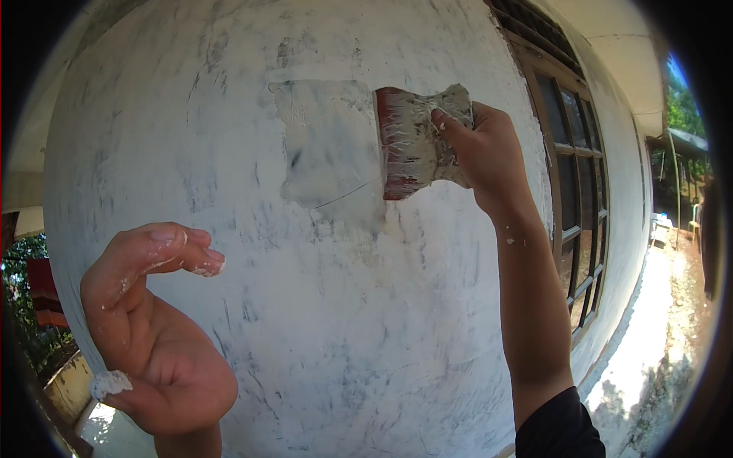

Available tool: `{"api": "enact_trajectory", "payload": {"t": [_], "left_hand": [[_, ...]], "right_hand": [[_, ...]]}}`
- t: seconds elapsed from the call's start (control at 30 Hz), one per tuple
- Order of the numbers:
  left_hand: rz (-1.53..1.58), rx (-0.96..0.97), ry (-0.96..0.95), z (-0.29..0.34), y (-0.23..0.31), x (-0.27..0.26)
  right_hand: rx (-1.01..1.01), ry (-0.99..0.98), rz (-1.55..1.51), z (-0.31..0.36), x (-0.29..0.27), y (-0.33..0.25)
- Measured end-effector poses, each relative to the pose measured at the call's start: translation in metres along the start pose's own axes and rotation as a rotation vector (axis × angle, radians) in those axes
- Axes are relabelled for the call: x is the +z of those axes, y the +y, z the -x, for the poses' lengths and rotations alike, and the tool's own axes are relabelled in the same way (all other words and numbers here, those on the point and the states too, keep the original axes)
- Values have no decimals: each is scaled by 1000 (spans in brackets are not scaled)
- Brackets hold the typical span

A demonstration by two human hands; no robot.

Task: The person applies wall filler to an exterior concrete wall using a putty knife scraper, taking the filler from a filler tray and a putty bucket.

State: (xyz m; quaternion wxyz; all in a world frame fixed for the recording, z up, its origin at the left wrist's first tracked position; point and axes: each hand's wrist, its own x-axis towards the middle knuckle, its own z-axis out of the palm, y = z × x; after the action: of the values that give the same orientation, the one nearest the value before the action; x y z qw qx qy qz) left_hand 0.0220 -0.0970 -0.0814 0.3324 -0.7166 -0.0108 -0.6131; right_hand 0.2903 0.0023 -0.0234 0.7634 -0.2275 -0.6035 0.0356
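Note:
My right hand [492,153] grips a wide putty scraper [408,141], thumb on its near face. Whitish paste coats the scraper, and its reddish blade edge meets the wall [328,305]. Left of the blade lies a damp, greyish patch of putty [328,141] with ragged edges. A thin line crosses the lower part of that patch. My left hand [164,328] is raised at the lower left, fingers bent and apart from the thumb, with nothing in it. Paste clings to its thumb tip and fingertips.
A brown wooden window frame [546,122] with several glass panes stands right of the patch. Bright ground [634,366] runs along the wall's foot at the right. A dark red striped cloth [46,294] hangs at the far left, above a low wall [69,389].

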Motion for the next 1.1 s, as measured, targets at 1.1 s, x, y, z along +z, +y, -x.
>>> {"api": "enact_trajectory", "payload": {"t": [1.1], "left_hand": [[-78, -84, -66, -21, 12, -29]], "right_hand": [[-461, 147, 977, 56, 130, -5]]}}
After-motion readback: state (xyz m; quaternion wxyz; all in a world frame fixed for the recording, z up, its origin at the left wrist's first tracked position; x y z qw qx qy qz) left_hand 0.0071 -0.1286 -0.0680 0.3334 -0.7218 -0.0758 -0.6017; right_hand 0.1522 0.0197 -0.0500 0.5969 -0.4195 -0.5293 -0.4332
